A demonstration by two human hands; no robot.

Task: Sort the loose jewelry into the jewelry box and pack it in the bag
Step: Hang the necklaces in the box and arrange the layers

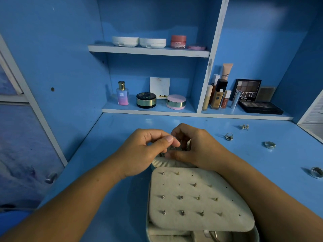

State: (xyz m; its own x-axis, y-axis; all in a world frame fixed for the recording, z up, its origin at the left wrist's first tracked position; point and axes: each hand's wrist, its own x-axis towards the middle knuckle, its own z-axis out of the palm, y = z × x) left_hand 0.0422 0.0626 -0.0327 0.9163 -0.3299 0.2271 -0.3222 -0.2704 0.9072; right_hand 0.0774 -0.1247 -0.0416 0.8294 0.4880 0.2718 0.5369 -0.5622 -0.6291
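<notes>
Both hands meeting over the far end of the open jewelry box (201,203) on the blue tabletop (113,137). Left hand (145,154) with thumb and fingers (168,138) pinched together on a small silvery piece of jewelry (175,138), too small to identify. Right hand (197,147) curled close against it, fingers tucked under, grip impossible to tell. Cream earring panel (188,189) of the box studded with rows of small earrings. Four loose rings well apart on the tabletop to the right: (244,126), (229,136), (270,144), (316,172)
</notes>
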